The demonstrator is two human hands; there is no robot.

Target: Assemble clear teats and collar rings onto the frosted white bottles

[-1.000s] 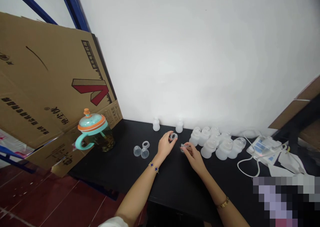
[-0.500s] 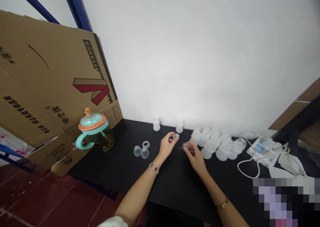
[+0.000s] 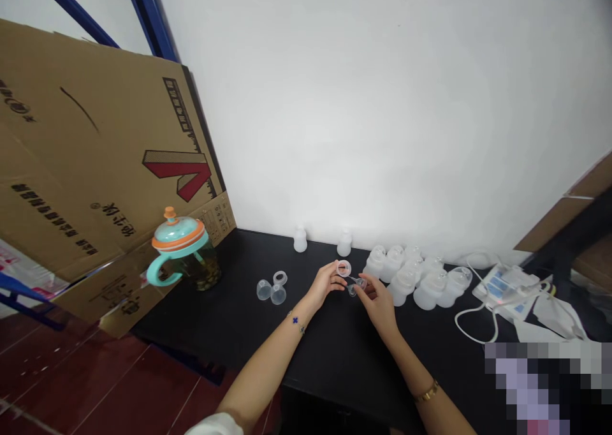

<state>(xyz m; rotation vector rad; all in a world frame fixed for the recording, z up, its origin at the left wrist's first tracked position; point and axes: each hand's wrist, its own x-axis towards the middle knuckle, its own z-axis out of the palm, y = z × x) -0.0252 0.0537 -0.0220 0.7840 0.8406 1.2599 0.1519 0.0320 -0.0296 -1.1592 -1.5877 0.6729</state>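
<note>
My left hand (image 3: pixel 324 285) pinches a translucent bottle collar ring (image 3: pixel 343 268) by its edge, its open face turned toward me. Just right of it, my right hand (image 3: pixel 379 304) grips a clear, soft-looking bottle nipple (image 3: pixel 356 287) between thumb and fingers; a thin part of it reaches toward the ring. Both hands hover over the black table. Behind them two small white bottles (image 3: pixel 300 240) without tops stand by the wall. Close to my right hand is a group of assembled baby bottles (image 3: pixel 402 284). Left of my left hand lie two clear domed caps (image 3: pixel 278 294) and another collar ring (image 3: pixel 280 277).
A teapot-like jug (image 3: pixel 186 250) with a turquoise handle and orange-rimmed lid stands at the table's left. Cardboard (image 3: pixel 95 135) leans beside it. At right lie a white device (image 3: pixel 507 288), loops of white cable (image 3: pixel 471 336) and papers. The wall borders the table (image 3: pixel 220 333) at the back.
My left hand has turned the collar ring so that its opening faces me. My right hand has brought the nipple slightly closer to it.
</note>
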